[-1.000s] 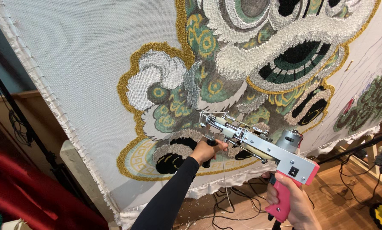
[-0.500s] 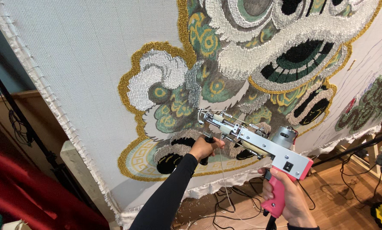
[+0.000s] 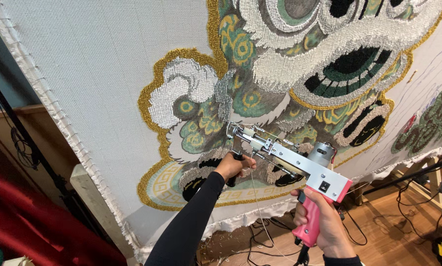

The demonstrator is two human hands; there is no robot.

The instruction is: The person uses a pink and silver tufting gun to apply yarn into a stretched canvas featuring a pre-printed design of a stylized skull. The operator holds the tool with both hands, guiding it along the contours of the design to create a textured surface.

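A tufting gun (image 3: 287,157) with a silver body and a pink grip points at a stretched white cloth (image 3: 93,64) that bears a partly tufted lion-mask design (image 3: 299,74) in white, green, gold and black. My left hand (image 3: 233,165), in a black sleeve, grips the gun's black front handle just below the needle end. My right hand (image 3: 324,221) is closed around the pink rear grip. The needle tip touches the cloth near a green and white patch. A thin yarn strand (image 3: 255,197) hangs under the gun.
The cloth's wooden frame (image 3: 90,197) runs down the left edge. A black stand pole (image 3: 19,128) and red fabric (image 3: 29,226) lie to the left. Black cables (image 3: 260,236) trail over the wooden floor below, and another tufted piece (image 3: 427,128) hangs at the right.
The gun's needle end has crept slightly up and left along the cloth, with both hands following it. Their hold on the gun is the same.
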